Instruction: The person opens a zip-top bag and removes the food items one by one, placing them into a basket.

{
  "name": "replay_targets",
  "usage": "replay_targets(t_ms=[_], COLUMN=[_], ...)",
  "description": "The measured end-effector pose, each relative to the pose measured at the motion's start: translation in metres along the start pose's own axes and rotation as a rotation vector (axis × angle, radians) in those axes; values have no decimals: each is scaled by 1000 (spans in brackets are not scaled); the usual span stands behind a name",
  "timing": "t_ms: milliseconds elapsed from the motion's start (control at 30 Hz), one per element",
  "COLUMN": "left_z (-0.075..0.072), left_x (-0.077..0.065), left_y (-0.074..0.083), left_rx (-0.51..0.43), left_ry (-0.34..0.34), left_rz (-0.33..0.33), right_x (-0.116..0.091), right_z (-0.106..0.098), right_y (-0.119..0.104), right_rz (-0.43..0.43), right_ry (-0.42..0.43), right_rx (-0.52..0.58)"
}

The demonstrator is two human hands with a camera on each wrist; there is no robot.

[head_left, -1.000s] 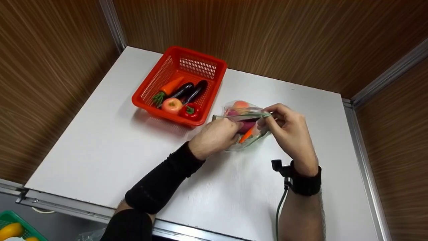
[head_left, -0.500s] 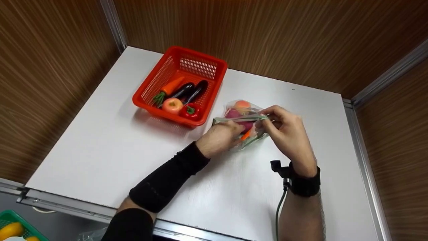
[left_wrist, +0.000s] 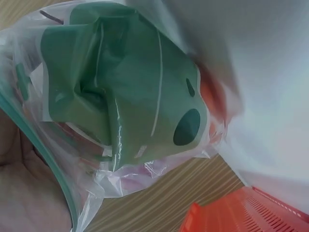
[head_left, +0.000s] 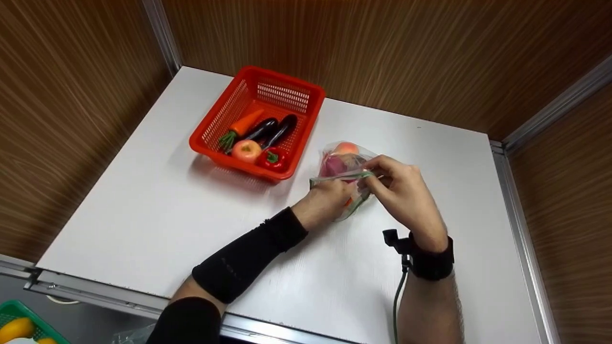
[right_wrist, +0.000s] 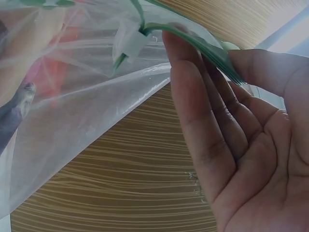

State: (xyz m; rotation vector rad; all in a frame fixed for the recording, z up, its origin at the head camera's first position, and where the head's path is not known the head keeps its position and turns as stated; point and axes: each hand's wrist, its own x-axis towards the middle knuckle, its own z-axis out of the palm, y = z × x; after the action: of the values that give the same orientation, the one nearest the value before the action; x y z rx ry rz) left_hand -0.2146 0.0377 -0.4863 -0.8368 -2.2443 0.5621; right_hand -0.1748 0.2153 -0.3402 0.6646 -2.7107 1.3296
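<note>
Right grip (head_left: 404, 193) in a pinch, left grip (head_left: 328, 199) alongside

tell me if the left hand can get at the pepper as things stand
Probably not directly: the left hand is in the mouth of the bag and would have to come out. The pepper itself lies uncovered in the basket.

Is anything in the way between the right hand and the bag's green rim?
Nothing visible: the right hand pinches the rim directly. The left hand is partly inside the bag, and the red basket stands apart.
</note>
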Motion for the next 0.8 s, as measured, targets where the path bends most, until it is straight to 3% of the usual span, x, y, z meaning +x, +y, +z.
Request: replay_targets(t_ms=[67, 200, 267, 333, 467, 533, 633, 800], left_z=[-2, -6, -8, -11, -18, -23, -32, -48], left_x=[0, 3, 3, 4, 6, 8, 9, 8], left_y=[-2, -6, -8, -10, -15, -19, -27, -43], left_rx=[131, 289, 330, 312, 173, 118, -41, -477], left_ry=[24, 59, 65, 64, 50, 25, -23, -79], left_rz=[24, 2, -25, -60, -148, -156, -168, -248], right_x=[0, -2, -2, -3, -2, -2, -2, -3], right_z=[-1, -3, -5, -6, -7, -8, -9, -12], right_y=[0, 1, 0, 0, -1, -1, -1, 2], right_rz=[1, 13, 18, 24, 35, 38, 31, 20], right_ry=[1, 12, 22, 34, 49, 53, 64, 93], right_rx=[3, 14, 25, 37, 67, 77, 78, 53])
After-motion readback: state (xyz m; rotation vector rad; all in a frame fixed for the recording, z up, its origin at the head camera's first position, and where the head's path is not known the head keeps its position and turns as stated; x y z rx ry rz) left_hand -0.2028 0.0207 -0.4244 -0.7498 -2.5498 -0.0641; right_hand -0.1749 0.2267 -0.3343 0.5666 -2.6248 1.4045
